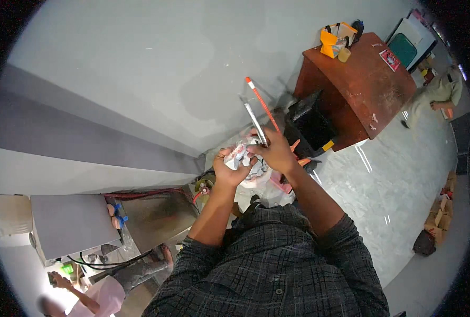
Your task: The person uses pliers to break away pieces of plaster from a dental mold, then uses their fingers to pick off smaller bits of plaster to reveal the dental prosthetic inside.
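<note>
My two hands meet in front of my body, over a bin-like heap at the foot of the wall. My left hand (228, 170) is closed around crumpled white paper (237, 154) with reddish marks. A slim silver rod (253, 119) points up and away from my right hand (277, 152), whose fingers are wrapped round its lower end. The right thumb and fingertips also reach toward the paper; whether they touch it I cannot tell. Below both hands lies a whitish plastic bag (257, 180), partly hidden by them.
Behind my right hand a red stick with an orange tip (259, 99) leans by the wall. A black bin (310, 124) stands beside a brown desk (356, 79) bearing a yellow bag (328, 43). At left are a grey cabinet (74, 224) and a person in pink (105, 296). Another person (438, 95) is far right.
</note>
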A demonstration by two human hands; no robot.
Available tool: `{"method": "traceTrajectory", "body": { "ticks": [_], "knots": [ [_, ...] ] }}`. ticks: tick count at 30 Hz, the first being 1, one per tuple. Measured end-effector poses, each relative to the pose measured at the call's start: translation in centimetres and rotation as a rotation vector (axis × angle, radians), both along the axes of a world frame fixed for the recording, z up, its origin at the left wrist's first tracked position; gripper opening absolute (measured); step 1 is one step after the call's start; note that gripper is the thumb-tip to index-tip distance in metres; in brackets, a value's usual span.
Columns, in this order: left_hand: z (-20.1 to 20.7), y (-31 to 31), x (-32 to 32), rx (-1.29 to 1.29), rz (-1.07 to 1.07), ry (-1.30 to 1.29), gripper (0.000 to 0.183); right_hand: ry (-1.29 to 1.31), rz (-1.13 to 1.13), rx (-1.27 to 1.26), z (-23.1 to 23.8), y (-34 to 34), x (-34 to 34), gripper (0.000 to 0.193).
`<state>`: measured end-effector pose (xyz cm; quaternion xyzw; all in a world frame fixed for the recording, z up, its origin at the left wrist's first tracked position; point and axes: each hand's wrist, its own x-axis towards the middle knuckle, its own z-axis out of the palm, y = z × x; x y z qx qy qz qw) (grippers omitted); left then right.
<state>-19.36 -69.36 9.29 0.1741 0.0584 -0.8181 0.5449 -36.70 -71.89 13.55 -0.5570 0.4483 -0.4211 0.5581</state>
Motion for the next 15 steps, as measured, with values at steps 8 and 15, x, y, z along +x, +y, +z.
{"method": "traceTrajectory", "body": {
  "ticks": [8, 15],
  "knots": [
    [2.4, -1.1, 1.1, -0.022, -0.122, -0.17, 0.041, 0.15, 0.024, -0.072, -0.5, -0.7, 0.7, 0.027],
    [3.6, -1.5, 0.2, 0.056, -0.127, -0.358, 0.047, 0.253, -0.098, 0.024, -3.1, -1.4, 0.8, 0.029]
  ]
}}
